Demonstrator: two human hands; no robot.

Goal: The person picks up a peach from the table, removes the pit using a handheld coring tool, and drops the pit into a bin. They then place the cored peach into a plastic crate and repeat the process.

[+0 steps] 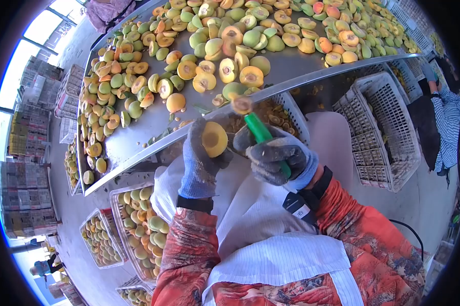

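Observation:
My left hand [199,158], in a blue and grey glove, is closed around a halved yellow fruit [214,139], its hollowed cut face turned up. Just to its right, my right hand [278,155], gloved the same way, grips a green-handled tool [259,128]. At the tool's upper end is a blurred brownish, round piece [241,105], close to the table's metal edge. Both hands are over my lap, on the near side of the table [311,80]. Below the tool's tip, a crate [293,115] holds brown pits or scraps.
Many halved fruits [204,80] cover the metal table. Fruit-filled crates [118,204] stand at the lower left. White crates [401,137] are on the right, beside another person's checkered sleeve [448,127]. Stacked crates [28,188] line the far left, and a distant person [45,266] is below them.

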